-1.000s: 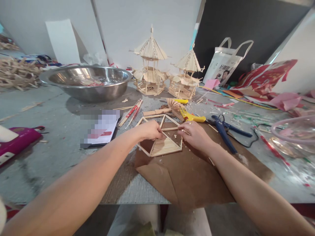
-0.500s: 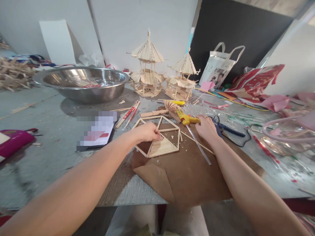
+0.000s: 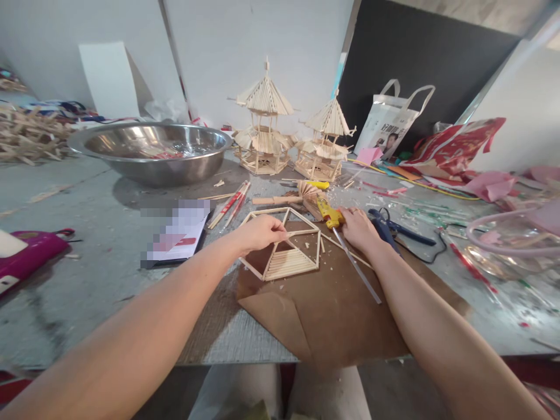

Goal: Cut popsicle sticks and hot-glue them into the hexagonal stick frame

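Observation:
My left hand (image 3: pixel 265 232) hovers over a hexagonal frame of thin wooden sticks (image 3: pixel 318 248), thumb and fingertips pinched together. What the pinch holds, if anything, is too small to make out. One triangular section of the frame, nearest me, is partly filled by a row of wooden sticks (image 3: pixel 289 265). To its right, my right hand (image 3: pixel 359 228) is closed round the handle of a yellow hot glue gun (image 3: pixel 328 211). A long clear glue stick (image 3: pixel 359 268) pokes out of the gun's back, pointing toward me. The frame lies on a brown board (image 3: pixel 345 315).
Two stick pagodas (image 3: pixel 265 140) stand at the back beside a steel basin (image 3: pixel 175 169). A phone (image 3: pixel 179 233) lies left of the frame, blue-handled pliers (image 3: pixel 385 230) right of my right hand. A purple tool (image 3: pixel 35 256) sits far left; scraps and a clear container (image 3: pixel 503 256) are at right.
My right hand has shifted slightly left with the glue gun, which is turned a little, its glue stick swinging nearer me. The left hand has lifted slightly away from the filled section.

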`<state>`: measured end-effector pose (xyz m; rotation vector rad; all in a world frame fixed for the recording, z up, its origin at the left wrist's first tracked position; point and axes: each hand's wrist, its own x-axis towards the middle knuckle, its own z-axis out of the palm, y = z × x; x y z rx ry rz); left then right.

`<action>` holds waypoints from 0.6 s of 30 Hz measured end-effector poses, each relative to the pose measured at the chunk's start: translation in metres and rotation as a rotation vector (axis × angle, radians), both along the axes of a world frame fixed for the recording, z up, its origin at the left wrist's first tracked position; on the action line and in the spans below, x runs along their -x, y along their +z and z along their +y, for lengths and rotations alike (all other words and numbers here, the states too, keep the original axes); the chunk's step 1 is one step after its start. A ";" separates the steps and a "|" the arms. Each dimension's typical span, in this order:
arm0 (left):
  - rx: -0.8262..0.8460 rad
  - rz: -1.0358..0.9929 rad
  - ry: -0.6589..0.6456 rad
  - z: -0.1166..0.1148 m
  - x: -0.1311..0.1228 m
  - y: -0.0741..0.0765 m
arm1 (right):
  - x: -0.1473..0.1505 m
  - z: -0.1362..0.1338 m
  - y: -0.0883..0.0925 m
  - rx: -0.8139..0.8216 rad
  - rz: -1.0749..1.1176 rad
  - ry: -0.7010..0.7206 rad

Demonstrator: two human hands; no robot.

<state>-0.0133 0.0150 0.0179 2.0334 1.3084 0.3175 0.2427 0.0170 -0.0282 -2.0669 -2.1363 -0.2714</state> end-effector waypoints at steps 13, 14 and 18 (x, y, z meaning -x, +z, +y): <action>-0.066 -0.083 0.093 0.000 -0.001 0.002 | -0.012 -0.009 0.008 -0.381 0.461 0.047; -0.063 -0.085 0.102 0.001 -0.001 0.002 | -0.014 -0.008 0.009 -0.405 0.575 0.037; 0.009 -0.151 0.150 0.001 -0.003 0.000 | -0.020 -0.004 0.014 -0.425 1.226 -0.030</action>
